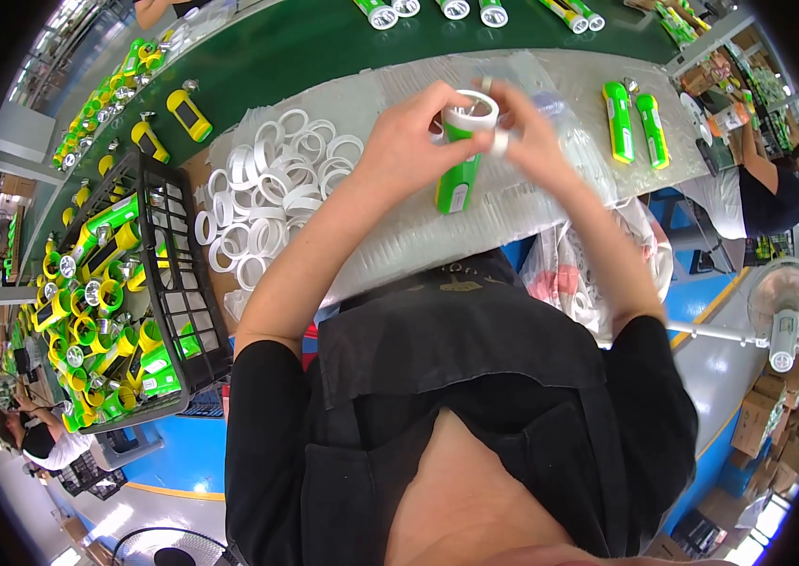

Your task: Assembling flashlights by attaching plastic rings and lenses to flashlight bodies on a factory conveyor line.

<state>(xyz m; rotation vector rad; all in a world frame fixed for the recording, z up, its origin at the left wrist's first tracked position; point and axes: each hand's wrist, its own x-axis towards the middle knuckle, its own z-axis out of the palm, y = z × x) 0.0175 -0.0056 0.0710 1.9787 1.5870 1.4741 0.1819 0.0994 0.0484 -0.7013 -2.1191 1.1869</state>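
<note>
A green flashlight stands upright, slightly tilted, above the plastic-covered bench with its head end up. My left hand is closed around its upper part, thumb across the front. A white ring sits around the flashlight's top. On the ring's right side, my right hand is blurred by motion, its curled fingers at the rim. A small white band shows by the right thumb. To the left of my forearm lies a heap of loose white rings.
A black crate at the left holds several green-yellow flashlight bodies. Two green flashlights lie at the right of the bench. More flashlights lie on the green belt beyond. A plastic bag hangs below the bench edge; a fan stands right.
</note>
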